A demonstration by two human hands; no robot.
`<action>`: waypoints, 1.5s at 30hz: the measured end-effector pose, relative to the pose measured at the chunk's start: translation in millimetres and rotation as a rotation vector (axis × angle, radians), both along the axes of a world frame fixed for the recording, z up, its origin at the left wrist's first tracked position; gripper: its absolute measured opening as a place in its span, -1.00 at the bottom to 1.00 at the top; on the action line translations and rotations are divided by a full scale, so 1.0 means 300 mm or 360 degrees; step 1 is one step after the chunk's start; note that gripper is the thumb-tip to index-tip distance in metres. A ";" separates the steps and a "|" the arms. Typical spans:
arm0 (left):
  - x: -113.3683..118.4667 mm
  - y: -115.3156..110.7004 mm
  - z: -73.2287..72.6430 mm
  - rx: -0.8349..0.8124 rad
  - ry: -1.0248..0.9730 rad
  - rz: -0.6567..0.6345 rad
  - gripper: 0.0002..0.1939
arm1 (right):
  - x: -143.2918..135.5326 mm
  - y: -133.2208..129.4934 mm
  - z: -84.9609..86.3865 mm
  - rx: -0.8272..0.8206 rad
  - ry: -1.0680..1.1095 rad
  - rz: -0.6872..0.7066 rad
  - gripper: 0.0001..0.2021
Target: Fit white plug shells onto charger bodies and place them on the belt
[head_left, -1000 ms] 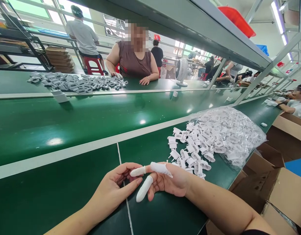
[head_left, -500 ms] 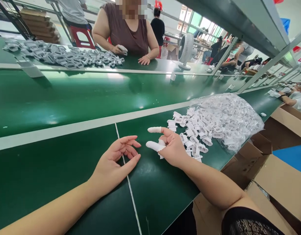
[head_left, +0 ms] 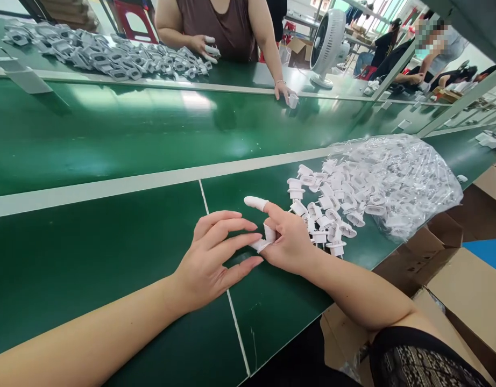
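My left hand (head_left: 218, 258) is over the green table with its fingers and thumb apart. Its fingertips reach the white finger cot on my right thumb; whether they press on it I cannot tell. My right hand (head_left: 288, 239) has its index finger stretched out in a white finger cot (head_left: 255, 202). Its other fingers are curled, one of them also in a white cot, and I make out nothing held. Just right of my right hand lies a loose pile of white plastic plug housings (head_left: 332, 207), some with pins.
A clear plastic bag (head_left: 417, 183) full of white parts lies behind the pile. Beyond is a green conveyor belt (head_left: 151, 129) carrying white adapters (head_left: 24, 75). Across it, a co-worker's hand (head_left: 284, 92) touches a white piece near a fan (head_left: 328, 45). Cardboard boxes (head_left: 466, 290) stand at right.
My left hand has moved right, up to my right thumb, and turned its back upward. The co-worker's hand has reached out to a white piece at the belt. The view has tilted downward.
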State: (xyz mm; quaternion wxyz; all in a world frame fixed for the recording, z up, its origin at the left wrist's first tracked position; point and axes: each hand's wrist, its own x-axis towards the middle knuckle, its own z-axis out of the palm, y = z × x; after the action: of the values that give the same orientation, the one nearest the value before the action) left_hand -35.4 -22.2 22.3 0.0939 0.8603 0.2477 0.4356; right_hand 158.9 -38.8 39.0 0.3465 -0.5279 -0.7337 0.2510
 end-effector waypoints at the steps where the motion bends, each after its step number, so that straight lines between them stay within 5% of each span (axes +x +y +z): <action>1: 0.001 0.001 0.000 -0.0032 -0.0018 -0.0003 -0.78 | -0.003 -0.001 -0.001 0.0026 -0.0024 0.0027 -0.38; 13: -0.016 -0.026 0.016 0.0283 0.0019 0.0012 -0.80 | -0.016 -0.006 -0.008 0.0222 -0.0039 -0.0099 -0.44; 19: -0.006 -0.024 0.015 0.0193 -0.0214 0.0269 -0.80 | -0.022 0.000 0.010 -0.0260 0.0728 0.0046 -0.34; 24: -0.009 -0.025 0.012 0.0270 -0.0171 0.0256 -0.75 | -0.033 0.001 0.027 -0.0753 0.1109 0.0272 -0.40; 31: -0.005 -0.051 0.015 0.0388 0.0052 0.0121 -0.81 | -0.060 -0.033 -0.001 -0.0696 0.0991 0.0264 -0.48; 37: 0.009 -0.069 -0.003 0.0230 0.0008 0.0071 -0.99 | -0.065 -0.042 0.004 -0.0612 0.0860 0.0244 -0.52; 45: 0.015 -0.060 -0.002 0.0159 -0.0049 -0.0055 -0.89 | -0.064 -0.040 -0.002 -0.0554 0.0851 0.0281 -0.53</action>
State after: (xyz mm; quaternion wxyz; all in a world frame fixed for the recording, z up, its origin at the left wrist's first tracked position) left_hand -31.0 -40.4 21.7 0.0622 0.8613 0.2092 0.4589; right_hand 139.6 -50.9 38.3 0.4084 -0.4291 -0.6058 0.5312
